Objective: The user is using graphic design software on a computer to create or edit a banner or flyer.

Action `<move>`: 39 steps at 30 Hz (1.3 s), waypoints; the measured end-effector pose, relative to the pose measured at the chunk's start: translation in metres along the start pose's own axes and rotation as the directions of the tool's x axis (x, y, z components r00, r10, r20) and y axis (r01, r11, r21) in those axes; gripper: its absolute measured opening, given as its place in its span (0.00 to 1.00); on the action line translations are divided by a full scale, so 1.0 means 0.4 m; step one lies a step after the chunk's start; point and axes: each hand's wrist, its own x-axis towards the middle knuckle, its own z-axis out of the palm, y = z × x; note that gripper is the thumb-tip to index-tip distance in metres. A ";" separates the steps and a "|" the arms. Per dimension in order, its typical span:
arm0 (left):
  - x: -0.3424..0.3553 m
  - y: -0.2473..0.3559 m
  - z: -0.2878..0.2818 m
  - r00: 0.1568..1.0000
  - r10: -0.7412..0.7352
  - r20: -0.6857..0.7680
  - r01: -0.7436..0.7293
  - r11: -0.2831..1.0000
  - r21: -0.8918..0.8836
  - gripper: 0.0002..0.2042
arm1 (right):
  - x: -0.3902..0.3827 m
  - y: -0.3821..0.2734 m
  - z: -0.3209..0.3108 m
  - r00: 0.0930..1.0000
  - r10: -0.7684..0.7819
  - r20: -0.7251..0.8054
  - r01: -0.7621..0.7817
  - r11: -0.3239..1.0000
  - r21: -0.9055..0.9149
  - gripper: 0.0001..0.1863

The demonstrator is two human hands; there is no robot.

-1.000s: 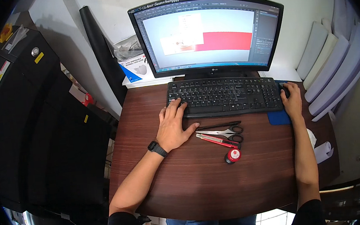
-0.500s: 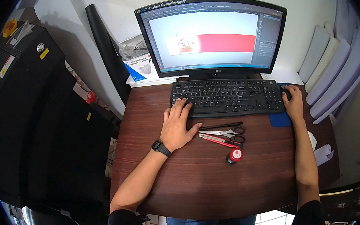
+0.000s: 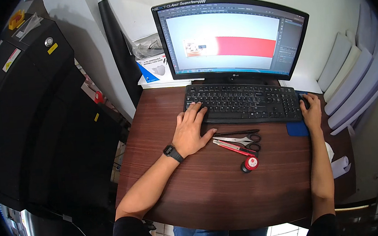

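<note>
My left hand (image 3: 190,131) rests with spread fingers on the left end of a black keyboard (image 3: 242,104), thumb on the desk (image 3: 213,188). My right hand (image 3: 311,112) grips a black mouse (image 3: 304,102) on a blue pad (image 3: 297,128). The monitor (image 3: 231,38) shows an editing window with a red and white banner and a small photo at its left end. Below the keyboard lie a black slim stick (image 3: 235,133), scissors (image 3: 252,146), a red utility knife (image 3: 229,145) and a round red-topped stamp-like object (image 3: 251,163), near my left thumb.
A large black machine (image 3: 32,127) stands at left. A white box (image 3: 153,69) and a dark upright roll (image 3: 118,52) are behind the desk's left side. Several large paper rolls (image 3: 347,81) lean at right, with a smaller white roll (image 3: 339,165) below them.
The upper scene has shifted slightly rightward in the picture. On screen, the white square has gone from above the banner and the photo sits farther left. Both hands stay in place.
</note>
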 end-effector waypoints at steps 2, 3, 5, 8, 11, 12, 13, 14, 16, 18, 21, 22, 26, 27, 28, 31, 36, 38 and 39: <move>-0.001 0.001 -0.003 1.000 -0.004 0.008 0.004 1.000 -0.009 0.38 | 0.000 -0.004 0.000 1.000 0.001 0.001 -0.001 1.000 0.003 0.17; -0.002 0.000 -0.003 1.000 -0.005 0.008 0.006 1.000 -0.009 0.38 | 0.000 -0.006 0.001 1.000 0.003 0.001 -0.003 1.000 0.006 0.17; 0.001 0.003 -0.003 1.000 0.000 0.007 0.000 1.000 -0.002 0.38 | -0.001 -0.005 -0.003 1.000 0.003 -0.002 -0.003 1.000 0.007 0.17; 0.002 0.002 -0.001 1.000 0.006 -0.001 -0.006 1.000 -0.008 0.38 | 0.001 -0.003 -0.002 1.000 -0.003 0.001 0.003 1.000 0.006 0.17; 0.000 0.001 -0.001 1.000 0.000 -0.001 0.000 1.000 -0.009 0.37 | 0.002 -0.001 -0.001 1.000 -0.006 0.007 0.006 1.000 0.001 0.17; 0.001 0.001 -0.001 1.000 0.000 -0.001 0.000 1.000 -0.009 0.37 | 0.002 -0.001 -0.001 1.000 -0.005 0.010 0.005 1.000 -0.002 0.17; 0.001 0.000 0.000 1.000 0.002 -0.004 -0.002 1.000 -0.007 0.37 | 0.002 -0.001 -0.001 1.000 -0.005 0.011 0.005 1.000 -0.002 0.17; 0.000 0.000 0.001 1.000 0.005 -0.007 -0.005 1.000 -0.006 0.37 | 0.001 -0.002 -0.002 1.000 -0.002 0.011 0.002 1.000 -0.002 0.17; 0.001 0.002 0.000 1.000 0.002 -0.005 -0.002 1.000 -0.005 0.38 | 0.001 -0.002 -0.003 1.000 0.002 0.010 -0.002 1.000 -0.003 0.17; 0.002 0.003 0.001 1.000 0.000 -0.004 0.000 1.000 -0.006 0.38 | 0.001 -0.002 -0.005 1.000 0.008 0.017 -0.008 1.000 -0.011 0.17; 0.000 0.003 -0.004 1.000 -0.001 -0.002 0.001 1.000 0.003 0.38 | 0.002 -0.010 -0.005 1.000 0.016 0.015 -0.016 1.000 0.005 0.17; 0.001 0.004 -0.004 1.000 -0.002 -0.003 0.002 1.000 0.000 0.38 | 0.002 -0.006 -0.004 1.000 0.017 0.015 -0.017 1.000 0.003 0.17; 0.001 0.004 -0.001 1.000 -0.007 -0.004 0.007 1.000 -0.004 0.38 | 0.001 0.000 -0.002 1.000 -0.001 0.008 0.001 1.000 0.012 0.17; 0.001 0.003 -0.001 1.000 -0.007 -0.004 0.007 1.000 -0.004 0.38 | 0.001 -0.002 -0.002 1.000 0.008 0.010 -0.008 1.000 0.010 0.17; 0.001 0.003 -0.001 1.000 -0.006 -0.006 0.006 1.000 -0.001 0.38 | 0.001 -0.002 -0.002 1.000 0.008 0.010 -0.008 1.000 0.010 0.17; 0.001 0.002 -0.001 1.000 -0.002 -0.009 0.002 1.000 0.008 0.37 | 0.002 -0.001 -0.002 1.000 0.004 0.012 -0.004 1.000 0.007 0.17; 0.001 0.002 -0.001 1.000 0.014 -0.013 -0.014 1.000 0.017 0.37 | 0.001 0.003 0.001 1.000 -0.017 0.003 0.017 1.000 0.007 0.17; 0.003 0.003 -0.004 0.999 0.035 -0.011 -0.035 0.999 0.005 0.36 | 0.001 0.008 0.002 1.000 -0.022 0.003 0.022 1.000 0.002 0.17; 0.003 0.004 -0.004 0.999 0.036 -0.010 -0.036 0.999 0.005 0.36 | 0.001 0.009 0.002 1.000 -0.027 0.002 0.027 1.000 -0.002 0.17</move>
